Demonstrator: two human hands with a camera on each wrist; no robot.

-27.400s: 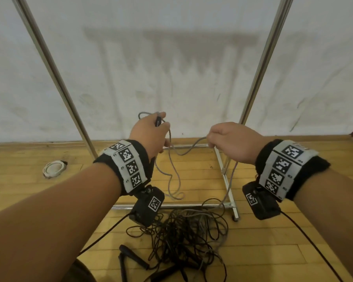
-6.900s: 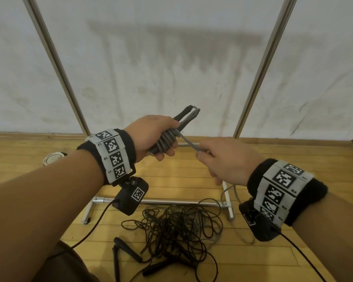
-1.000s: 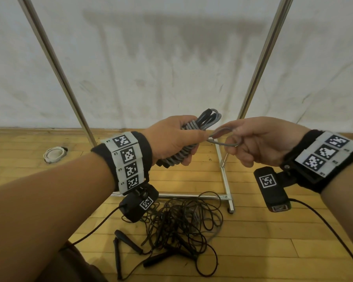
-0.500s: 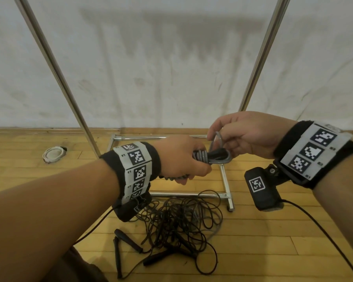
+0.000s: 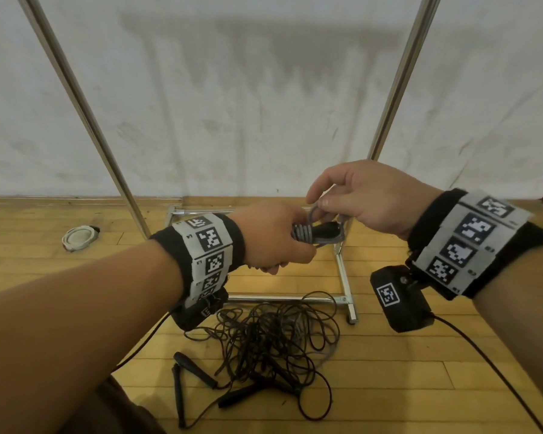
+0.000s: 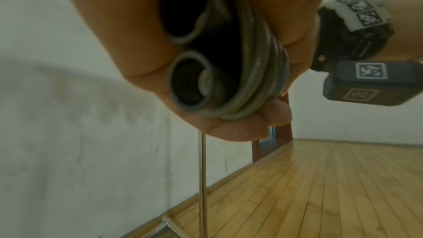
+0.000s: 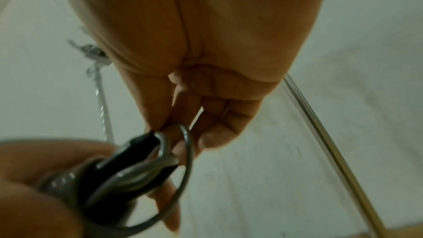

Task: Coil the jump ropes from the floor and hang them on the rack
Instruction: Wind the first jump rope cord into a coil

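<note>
My left hand [image 5: 273,242] grips a coiled grey jump rope [image 5: 308,234] wound round its black handles [image 5: 325,234]; the left wrist view shows the grey coils [image 6: 256,71] in my curled fingers. My right hand [image 5: 358,195] pinches the rope's last loop [image 7: 186,167] at the handle ends, thumb and fingers closed on it. A tangle of black jump ropes [image 5: 276,343] with black handles [image 5: 195,369] lies on the wooden floor below my hands. The metal rack's uprights [image 5: 85,111] rise behind, its base bars [image 5: 345,277] on the floor.
A white coiled object [image 5: 79,238] lies on the floor at left by the wall. The white wall stands close behind the rack. Camera cables trail from both wrists. Wooden floor [image 6: 343,187] stretches to the right.
Over the last second my left hand dropped and turned the bundle's end toward my right hand. My right hand came in over it and now pinches the loop at the handle ends.
</note>
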